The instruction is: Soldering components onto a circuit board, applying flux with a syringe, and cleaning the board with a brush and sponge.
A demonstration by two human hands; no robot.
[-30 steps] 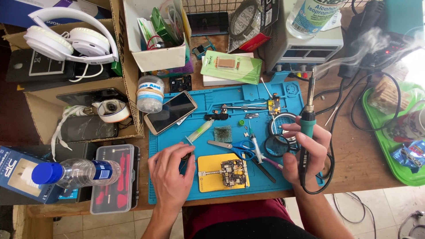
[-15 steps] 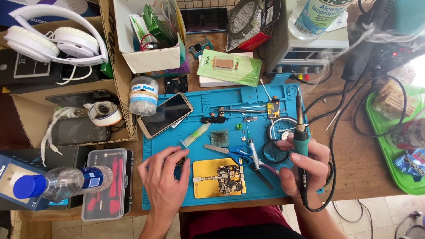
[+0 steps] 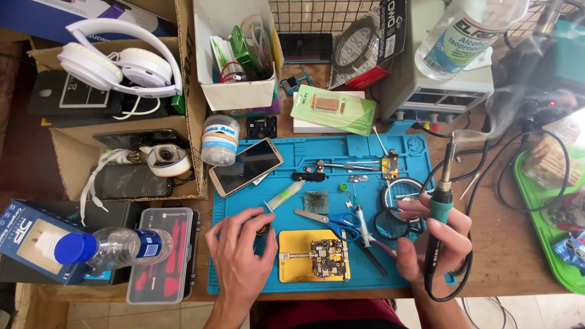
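My right hand (image 3: 434,242) grips a soldering iron (image 3: 440,204) with a teal grip, tip pointing up and away, a thin wisp of smoke above it. My left hand (image 3: 242,251) rests palm down on the blue work mat (image 3: 317,158), fingers curled over a small dark round object (image 3: 263,229). Between the hands a circuit board (image 3: 329,259) sits on a yellow holder plate (image 3: 294,263). Blue-handled scissors (image 3: 329,219), tweezers, a syringe (image 3: 284,195) and a solder coil (image 3: 402,192) lie on the mat.
A phone (image 3: 247,166) lies at the mat's top left beside a small jar (image 3: 220,139). Cardboard boxes with white headphones (image 3: 116,64) stand at left. A water bottle (image 3: 106,248) and tool case (image 3: 161,253) are near the front edge. A green tray (image 3: 548,213) is at right.
My right hand has drawn the soldering iron back from the mat toward the right and raised its tip. The view has shifted slightly. My left hand stays on the mat.
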